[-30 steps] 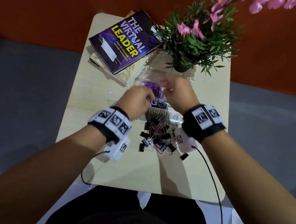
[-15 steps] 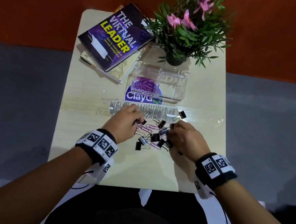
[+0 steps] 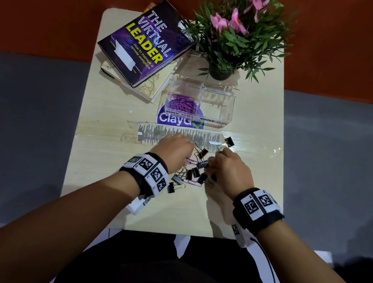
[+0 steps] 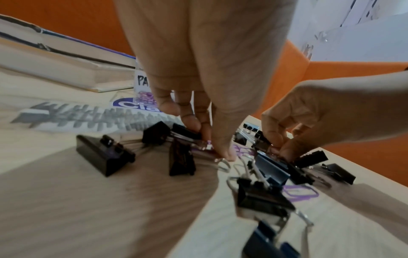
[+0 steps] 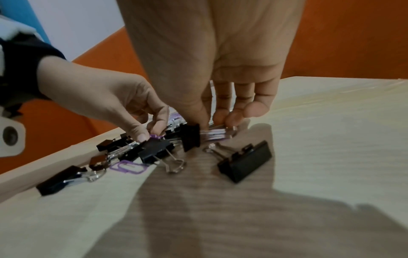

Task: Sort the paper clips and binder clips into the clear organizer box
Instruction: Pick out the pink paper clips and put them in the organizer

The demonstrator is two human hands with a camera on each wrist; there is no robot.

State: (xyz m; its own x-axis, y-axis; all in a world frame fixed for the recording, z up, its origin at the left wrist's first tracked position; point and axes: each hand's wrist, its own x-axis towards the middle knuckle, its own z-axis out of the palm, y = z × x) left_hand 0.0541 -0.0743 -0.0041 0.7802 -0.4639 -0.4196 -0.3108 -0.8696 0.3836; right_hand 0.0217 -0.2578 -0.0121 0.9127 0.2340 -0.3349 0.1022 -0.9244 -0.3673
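Both forearms reached forward over the near half of the table [image 3: 93, 176], and the two hands met over the pile of binder clips [image 3: 194, 174] that lay just in front of the clear organizer box [image 3: 217, 104]. The left hand [image 3: 174, 150] pointed palm-down at the left edge of the pile, its fingers [image 4: 192, 120] curled downward and closed with the thumb on a purple paper clip [image 5: 155, 136] lying among the black clips. The right hand [image 3: 229, 169] came down on the right edge of the pile, its fingers [image 5: 234, 117] bent and pressed together with the thumb on the silver wire handles of a black binder clip [image 5: 190, 137], so neither hand was spread. More binder clips lay scattered between and around the two hands, one [image 3: 229, 141] a little beyond the pile toward the box, and a few loose purple paper clips [image 4: 300, 192] rested on the table among them. The box stood beyond the pile; its left compartment held a heap of purple paper clips [image 3: 181, 103], while its right compartment looked bare.
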